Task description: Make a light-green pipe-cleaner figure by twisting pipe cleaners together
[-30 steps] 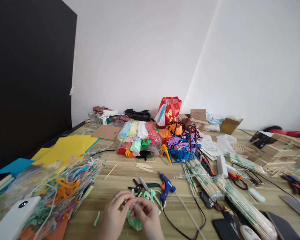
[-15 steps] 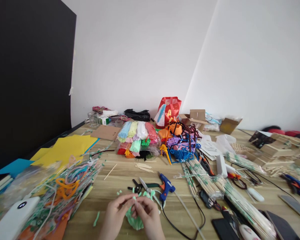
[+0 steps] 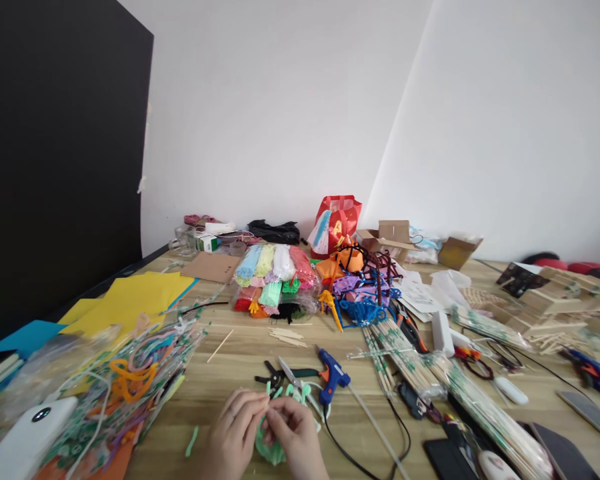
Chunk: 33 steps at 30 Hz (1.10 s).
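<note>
My left hand (image 3: 237,430) and my right hand (image 3: 294,427) meet at the front of the table with their fingertips pinched together. A small piece of light green pipe cleaner appears to be between them, mostly covered by the fingers. Just under the hands lies a rounded light green pipe-cleaner piece (image 3: 271,452), partly hidden by them. Scissors (image 3: 290,372) with their blades pointing away and black-handled pliers (image 3: 276,377) lie just beyond the fingers. To the right of these rests a blue glue gun (image 3: 334,377). A short green scrap (image 3: 192,442) lies left of my left hand.
Bagged pipe cleaners (image 3: 275,280) and a tangle of coloured ones (image 3: 360,287) stand behind. Yellow sheets (image 3: 135,293), a messy pile (image 3: 130,380) and a white power bank (image 3: 35,437) are left. Bundled wooden sticks (image 3: 495,413) and the glue gun's cord (image 3: 347,460) lie right.
My left hand has turned slightly, so more of its back and folded fingers shows. My right hand stays almost in place, and the fingertips remain together.
</note>
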### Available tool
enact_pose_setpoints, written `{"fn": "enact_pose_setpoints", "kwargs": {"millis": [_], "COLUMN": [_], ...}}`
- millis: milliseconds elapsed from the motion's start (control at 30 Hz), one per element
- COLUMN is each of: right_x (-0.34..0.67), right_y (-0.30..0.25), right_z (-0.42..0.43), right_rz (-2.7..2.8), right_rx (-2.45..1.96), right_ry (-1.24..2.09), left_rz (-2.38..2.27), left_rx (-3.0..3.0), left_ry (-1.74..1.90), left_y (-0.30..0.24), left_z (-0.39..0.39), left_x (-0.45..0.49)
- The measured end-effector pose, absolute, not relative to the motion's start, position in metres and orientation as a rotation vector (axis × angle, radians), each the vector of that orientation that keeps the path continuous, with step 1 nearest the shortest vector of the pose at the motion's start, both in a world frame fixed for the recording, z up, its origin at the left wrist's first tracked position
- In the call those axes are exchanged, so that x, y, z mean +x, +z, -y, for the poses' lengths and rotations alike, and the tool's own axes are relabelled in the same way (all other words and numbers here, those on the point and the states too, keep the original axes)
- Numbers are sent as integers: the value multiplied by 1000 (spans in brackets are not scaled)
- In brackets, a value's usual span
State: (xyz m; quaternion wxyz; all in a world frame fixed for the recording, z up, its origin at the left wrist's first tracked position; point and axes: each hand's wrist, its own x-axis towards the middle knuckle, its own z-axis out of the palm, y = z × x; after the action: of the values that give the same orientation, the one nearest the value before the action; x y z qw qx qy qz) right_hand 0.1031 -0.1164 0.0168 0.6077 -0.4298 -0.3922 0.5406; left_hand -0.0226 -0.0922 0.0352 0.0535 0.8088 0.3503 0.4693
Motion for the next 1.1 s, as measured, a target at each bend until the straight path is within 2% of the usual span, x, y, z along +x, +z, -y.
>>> {"fn": "enact_pose_setpoints", "kwargs": {"millis": [133, 267, 400, 567, 700, 1100], "right_x": [103, 104, 105, 104, 105, 100], "right_y": [16, 15, 10, 19, 29, 9], "right_z": [116, 116, 116, 122, 125, 121], "right_rz": [920, 963, 1115, 1440, 1556, 1267], "right_rx": [-974, -1032, -1162, -1282, -1241, -1264], "right_ry": [1266, 1205, 1097, 807, 789, 861], "left_rz": [-1104, -1309, -1404, -1448, -1385, -1316], "left_rx": [2463, 2292, 2291, 2316, 2254, 2082], "left_ry": [1438, 1293, 967, 558, 370, 840], "left_y": [35, 48, 65, 79, 83, 66], "left_z": [95, 98, 96, 92, 89, 92], "left_x": [-25, -26, -32, -43, -46, -29]}}
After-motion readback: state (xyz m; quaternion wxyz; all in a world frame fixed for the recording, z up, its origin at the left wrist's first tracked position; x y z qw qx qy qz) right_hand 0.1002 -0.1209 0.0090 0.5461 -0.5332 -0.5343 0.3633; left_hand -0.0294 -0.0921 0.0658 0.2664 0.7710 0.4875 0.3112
